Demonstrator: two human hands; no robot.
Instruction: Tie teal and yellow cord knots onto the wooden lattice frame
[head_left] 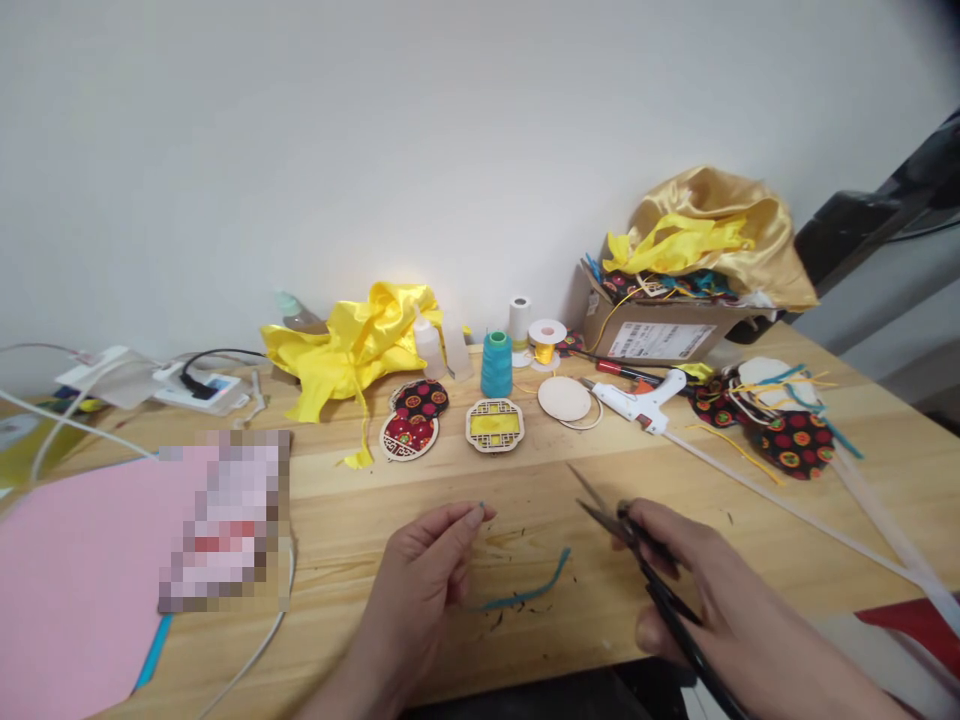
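My left hand (427, 560) is closed in a pinch, with a tiny bit of blue cord showing at the fingertips. Below those fingers a blue cord (525, 597) trails over the wooden table; whether it joins the bit in the pinch is hidden. My right hand (697, 580) grips black-handled scissors (634, 540), their blades slightly apart and pointing up and left, away from the cord. Beyond my hands lie a wooden lattice piece (495, 426) with a yellow centre and a gourd-shaped patterned piece (415, 420).
A teal thread cone (496, 366), a white glue gun (641, 400) and a round wooden disc (564, 398) stand or lie farther back. Yellow satin (352, 350) is heaped at the back left. A cardboard box (652, 330) overflows with fabric. Pink sheets (82, 560) cover the left side.
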